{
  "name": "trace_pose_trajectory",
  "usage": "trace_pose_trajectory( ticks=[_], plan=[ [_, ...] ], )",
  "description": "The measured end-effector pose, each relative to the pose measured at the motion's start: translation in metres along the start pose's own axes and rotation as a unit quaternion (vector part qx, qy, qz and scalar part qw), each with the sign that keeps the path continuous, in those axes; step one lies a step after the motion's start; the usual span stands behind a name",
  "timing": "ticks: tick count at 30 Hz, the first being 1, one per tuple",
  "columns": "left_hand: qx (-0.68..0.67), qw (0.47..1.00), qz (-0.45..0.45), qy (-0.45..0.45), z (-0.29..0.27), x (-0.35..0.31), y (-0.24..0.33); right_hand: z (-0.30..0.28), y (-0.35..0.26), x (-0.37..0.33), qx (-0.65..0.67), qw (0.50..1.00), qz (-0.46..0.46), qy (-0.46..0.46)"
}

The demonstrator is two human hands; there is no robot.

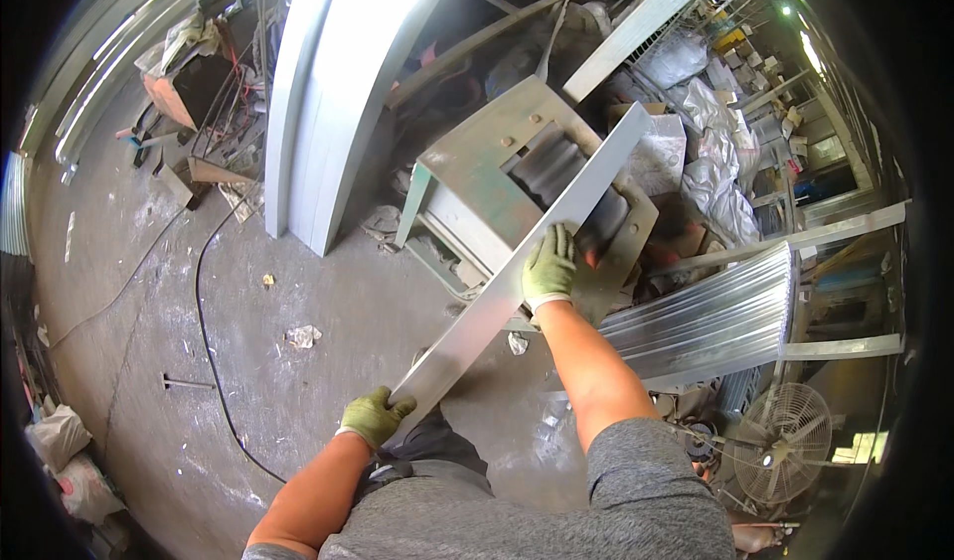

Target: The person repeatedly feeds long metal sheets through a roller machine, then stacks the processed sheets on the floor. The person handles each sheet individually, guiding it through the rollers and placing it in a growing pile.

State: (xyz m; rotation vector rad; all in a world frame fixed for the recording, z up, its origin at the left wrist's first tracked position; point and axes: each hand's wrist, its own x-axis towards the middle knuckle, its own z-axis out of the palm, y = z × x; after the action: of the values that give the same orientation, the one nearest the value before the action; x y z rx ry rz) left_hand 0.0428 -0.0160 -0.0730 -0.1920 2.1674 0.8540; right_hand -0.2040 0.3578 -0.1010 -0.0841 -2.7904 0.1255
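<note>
the fingers of the left hand [376, 416], in a yellow-green work glove, are curled around the near end of a long, flat, silvery metal bar [475, 321], clasping it. the right hand [549, 267], gloved alike, lays its fingers over the upper face near mid-length; whether its thumb closes behind i cannot tell. the bar runs diagonally through the centre of the frame, smooth, straight-edged and dull grey, brightening toward its far tip.

its far half crosses over a boxy machine with a scuffed beige-and-green metal housing [477, 148], whose rectangular opening holds a dark grey cylindrical drum [550, 167]; whether bar and drum touch is hidden. beyond the housing's left edge stand tall, pale metal channels [343, 93]. to the right, a shiny corrugated metal sheet [696, 312] bounds the space beside the right forearm. the grey concrete floor [129, 292] gives room at the left of the frame, crossed by a thin black hose [206, 312] and a small t-shaped metal rod [189, 383].

at upper left, a rusty orange-brown box [179, 98] has pale crumpled cloth [191, 38] on top. whitish sacks [58, 439] sit at lower left, contents hidden. a round wire-caged fan [785, 441] stands at lower right.
</note>
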Motion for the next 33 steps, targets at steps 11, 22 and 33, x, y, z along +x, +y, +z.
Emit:
trace_pose_trajectory(
  ticks=[11,22,33],
  plan=[
    [-0.006,0.999,-0.050,-0.014,-0.004,-0.076,-0.146,-0.015,-0.119,-0.136,0.025,0.999,-0.004,0.020],
    [-0.025,0.998,-0.048,0.023,-0.014,-0.193,-0.325,-0.070,-0.228,-0.270,0.180,0.980,-0.057,-0.063],
    [0.082,0.927,0.084,0.355,-0.082,-0.212,-0.322,-0.149,-0.221,-0.206,0.701,0.597,0.330,-0.209]
  ],
)
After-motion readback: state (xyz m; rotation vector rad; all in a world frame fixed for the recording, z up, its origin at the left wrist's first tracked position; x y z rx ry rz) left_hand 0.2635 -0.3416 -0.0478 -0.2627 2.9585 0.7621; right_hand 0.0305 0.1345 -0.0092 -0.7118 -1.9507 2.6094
